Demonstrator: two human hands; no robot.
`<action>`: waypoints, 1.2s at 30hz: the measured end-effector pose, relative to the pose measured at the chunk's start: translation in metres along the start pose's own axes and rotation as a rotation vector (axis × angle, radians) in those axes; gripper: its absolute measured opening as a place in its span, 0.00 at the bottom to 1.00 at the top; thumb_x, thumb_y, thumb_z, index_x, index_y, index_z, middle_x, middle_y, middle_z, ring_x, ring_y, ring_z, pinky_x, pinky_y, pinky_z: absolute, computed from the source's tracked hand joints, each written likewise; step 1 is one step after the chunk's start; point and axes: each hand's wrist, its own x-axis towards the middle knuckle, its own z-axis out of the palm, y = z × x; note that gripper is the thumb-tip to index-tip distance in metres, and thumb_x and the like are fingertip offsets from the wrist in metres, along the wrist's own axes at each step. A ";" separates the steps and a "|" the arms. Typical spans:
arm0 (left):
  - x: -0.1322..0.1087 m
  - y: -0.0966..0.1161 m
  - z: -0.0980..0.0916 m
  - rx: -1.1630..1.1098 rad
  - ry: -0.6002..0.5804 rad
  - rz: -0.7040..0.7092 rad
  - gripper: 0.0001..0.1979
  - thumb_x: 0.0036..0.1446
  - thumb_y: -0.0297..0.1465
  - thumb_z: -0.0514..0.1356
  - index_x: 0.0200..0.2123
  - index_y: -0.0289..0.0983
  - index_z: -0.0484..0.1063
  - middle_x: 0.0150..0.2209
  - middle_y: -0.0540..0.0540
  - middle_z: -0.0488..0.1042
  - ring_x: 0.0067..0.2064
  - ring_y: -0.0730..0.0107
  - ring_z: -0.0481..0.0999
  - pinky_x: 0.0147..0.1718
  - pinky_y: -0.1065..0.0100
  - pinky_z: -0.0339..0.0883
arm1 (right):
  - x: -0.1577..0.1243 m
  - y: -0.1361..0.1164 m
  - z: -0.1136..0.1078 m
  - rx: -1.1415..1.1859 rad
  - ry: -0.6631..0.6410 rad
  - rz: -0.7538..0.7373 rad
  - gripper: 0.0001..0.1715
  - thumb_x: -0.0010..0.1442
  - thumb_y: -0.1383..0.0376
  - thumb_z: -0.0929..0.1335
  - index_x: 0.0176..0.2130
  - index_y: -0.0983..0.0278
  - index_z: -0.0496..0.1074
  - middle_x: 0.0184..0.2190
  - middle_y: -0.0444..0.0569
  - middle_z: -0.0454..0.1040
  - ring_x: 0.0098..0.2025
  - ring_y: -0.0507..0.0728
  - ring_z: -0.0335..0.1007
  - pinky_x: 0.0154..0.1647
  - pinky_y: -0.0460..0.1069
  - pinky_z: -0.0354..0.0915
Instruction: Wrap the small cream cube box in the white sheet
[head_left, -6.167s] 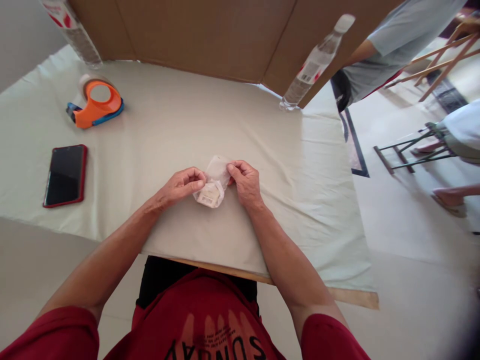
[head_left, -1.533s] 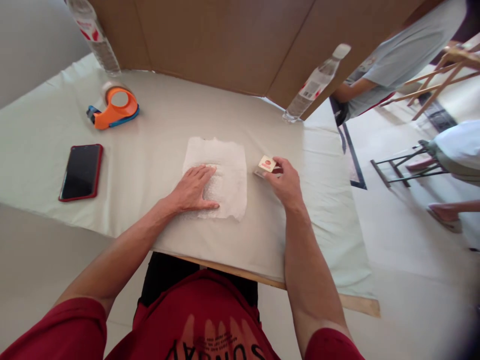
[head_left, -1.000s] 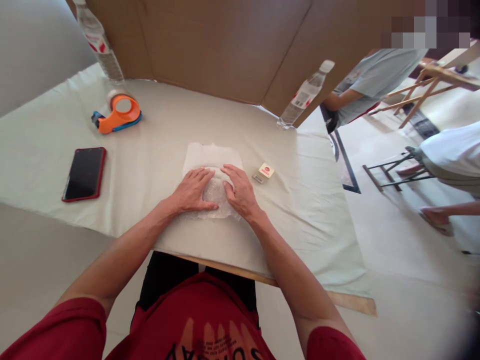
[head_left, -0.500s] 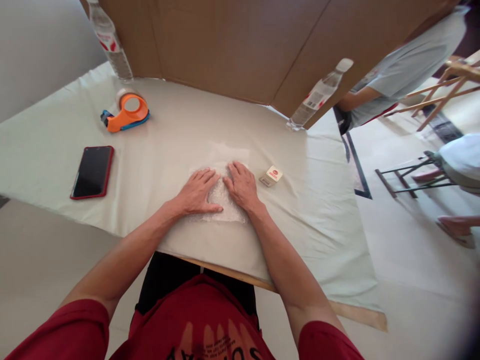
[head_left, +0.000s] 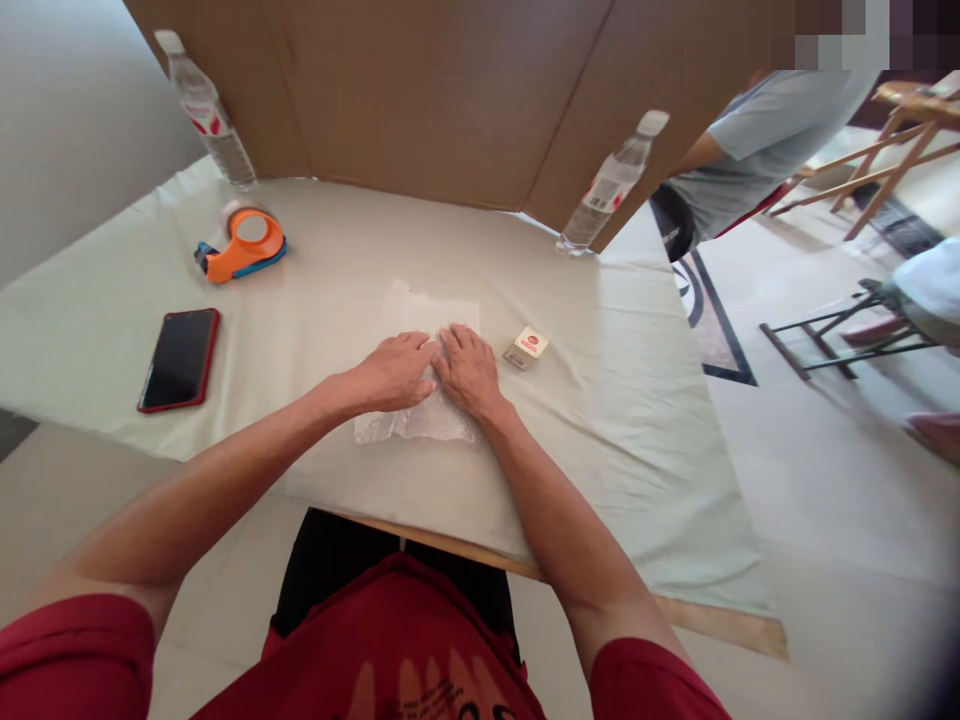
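A sheet of clear bubble wrap (head_left: 420,425) lies on the cloth-covered table, with both hands on top of it. My left hand (head_left: 396,372) rests across its middle, fingers reaching right and thumb apart below them. Beside it, my right hand (head_left: 466,368) lies palm down with fingers stretched forward, the fingertips of the two hands nearly meeting. Parts of the wrap are covered by the hands. Just right of my right hand is a small box (head_left: 528,345) with a white top and red print.
An orange tape dispenser (head_left: 247,243) and a phone in a red case (head_left: 180,360) lie on the left. Two water bottles (head_left: 206,115) stand against a tall cardboard panel (head_left: 420,90) at the back. Another person (head_left: 772,150) sits beyond the panel at right.
My left hand has turned and slid so its fingers point more to the right, closer to my right hand. More of the wrap's far and near left parts shows. The view has shifted slightly.
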 end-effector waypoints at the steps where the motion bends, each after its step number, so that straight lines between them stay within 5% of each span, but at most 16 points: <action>1: 0.008 0.003 0.000 0.009 0.017 0.022 0.20 0.59 0.32 0.54 0.54 0.33 0.68 0.60 0.30 0.70 0.62 0.42 0.69 0.59 0.46 0.63 | 0.000 0.000 0.000 0.008 0.002 0.000 0.28 0.69 0.62 0.61 0.65 0.67 0.65 0.69 0.61 0.63 0.71 0.67 0.54 0.69 0.62 0.54; 4: 0.029 0.004 0.008 0.008 0.061 0.052 0.20 0.61 0.29 0.50 0.55 0.31 0.67 0.58 0.30 0.71 0.61 0.47 0.70 0.59 0.50 0.63 | 0.000 0.001 0.000 0.026 -0.002 0.004 0.29 0.68 0.66 0.60 0.65 0.68 0.64 0.69 0.60 0.63 0.71 0.67 0.55 0.69 0.61 0.54; 7: 0.034 -0.013 0.023 -0.016 0.123 -0.062 0.24 0.66 0.36 0.47 0.59 0.30 0.65 0.63 0.30 0.68 0.65 0.47 0.65 0.63 0.47 0.59 | 0.000 -0.001 -0.001 0.020 -0.004 0.011 0.29 0.69 0.65 0.60 0.66 0.71 0.63 0.68 0.62 0.63 0.72 0.66 0.53 0.70 0.60 0.53; 11: 0.016 -0.043 0.042 0.093 0.177 -0.175 0.30 0.68 0.42 0.46 0.67 0.30 0.59 0.71 0.30 0.57 0.73 0.45 0.53 0.69 0.44 0.45 | 0.000 -0.002 0.000 0.031 0.010 0.020 0.29 0.69 0.60 0.62 0.64 0.69 0.65 0.68 0.63 0.63 0.71 0.67 0.54 0.70 0.61 0.53; 15: -0.002 -0.058 0.047 0.142 0.228 -0.234 0.32 0.69 0.45 0.46 0.68 0.32 0.58 0.72 0.31 0.56 0.73 0.45 0.53 0.69 0.43 0.45 | 0.001 -0.001 0.000 0.045 0.018 0.012 0.29 0.68 0.61 0.63 0.65 0.71 0.65 0.68 0.64 0.63 0.71 0.68 0.55 0.69 0.63 0.53; 21: -0.013 -0.044 0.045 0.140 0.263 -0.292 0.32 0.68 0.45 0.49 0.67 0.31 0.58 0.71 0.27 0.55 0.72 0.38 0.54 0.67 0.37 0.46 | 0.001 -0.003 -0.003 0.011 -0.012 0.025 0.31 0.69 0.61 0.64 0.65 0.73 0.64 0.68 0.63 0.63 0.71 0.67 0.54 0.70 0.60 0.52; 26: -0.019 -0.024 0.039 0.169 0.160 -0.158 0.32 0.68 0.44 0.50 0.67 0.30 0.60 0.73 0.30 0.51 0.75 0.47 0.48 0.70 0.48 0.46 | 0.001 -0.002 0.000 0.007 0.005 0.027 0.30 0.69 0.61 0.63 0.65 0.72 0.64 0.68 0.62 0.63 0.72 0.66 0.54 0.70 0.59 0.52; 36: -0.021 -0.036 0.046 0.119 0.123 -0.135 0.38 0.63 0.53 0.56 0.69 0.37 0.60 0.73 0.36 0.55 0.74 0.43 0.51 0.70 0.43 0.42 | 0.003 0.003 0.001 0.067 -0.008 0.059 0.32 0.66 0.61 0.66 0.65 0.72 0.64 0.68 0.64 0.63 0.71 0.66 0.56 0.71 0.61 0.53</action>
